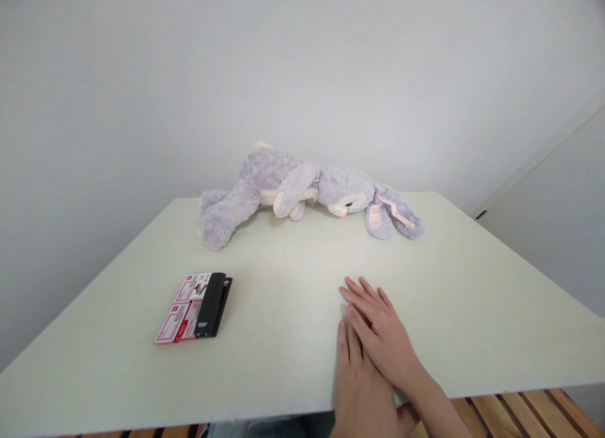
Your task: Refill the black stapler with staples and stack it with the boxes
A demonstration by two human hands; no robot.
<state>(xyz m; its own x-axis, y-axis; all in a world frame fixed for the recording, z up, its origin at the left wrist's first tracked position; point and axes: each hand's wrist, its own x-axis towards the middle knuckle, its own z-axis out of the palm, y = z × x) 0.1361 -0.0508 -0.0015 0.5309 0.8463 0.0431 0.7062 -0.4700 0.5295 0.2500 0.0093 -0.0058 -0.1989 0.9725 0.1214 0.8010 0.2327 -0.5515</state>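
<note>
My right hand [382, 328] lies palm down on the white table, its fingers stretched out flat and partly spread. Its palm and thumb rest across the fingers of my left hand [363, 384], which is also laid flat at the table's front edge. Nothing is held in either one. Part of the left hand's fingers is hidden under the right hand. To the left, well apart from both hands, lies a black stapler [210, 305] on its side. Small red and white boxes [183, 309] sit right against it.
A grey-lilac plush rabbit [283, 179] lies on its side along the back of the table [283, 362], ears to the right. A pale wall rises behind. Wooden slats [524, 413] show below the table's front edge.
</note>
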